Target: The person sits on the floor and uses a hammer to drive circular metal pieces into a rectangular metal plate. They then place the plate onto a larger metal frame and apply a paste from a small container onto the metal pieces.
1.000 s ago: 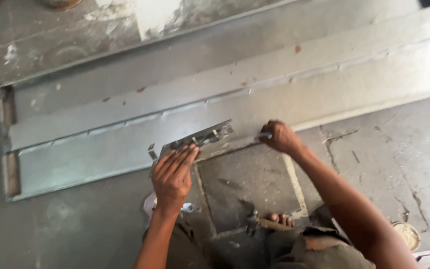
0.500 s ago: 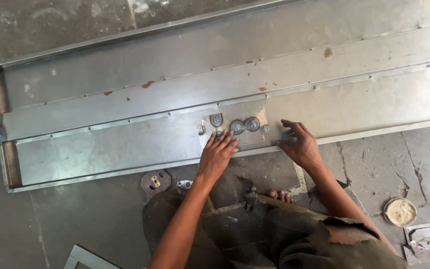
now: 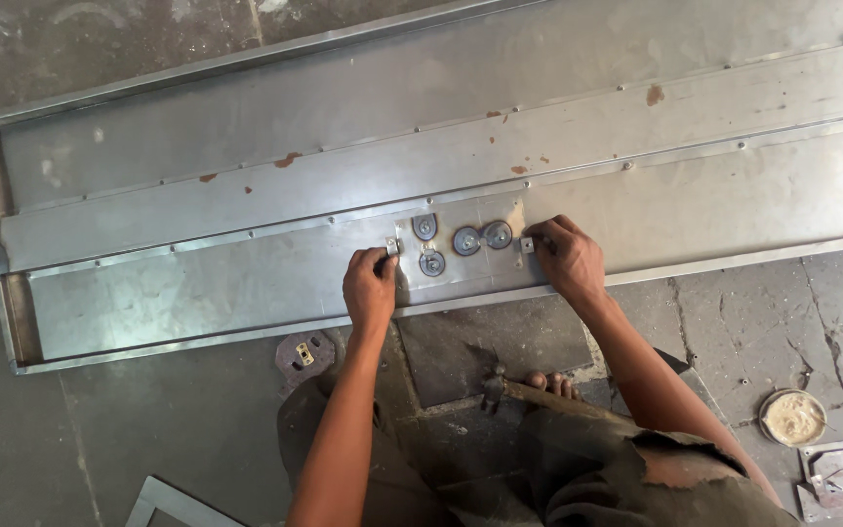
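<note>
Two hands press a small steel plate onto a long sheet-metal panel.

The lock plate [image 3: 459, 246], dull grey with four round fittings, lies flat on the panel [image 3: 246, 195] near its front edge. The left hand [image 3: 370, 288] curls closed around the plate's left tab, the right hand [image 3: 566, 258] likewise pinches its right tab. A round tin [image 3: 792, 418] of pale paste sits on the floor.
</note>
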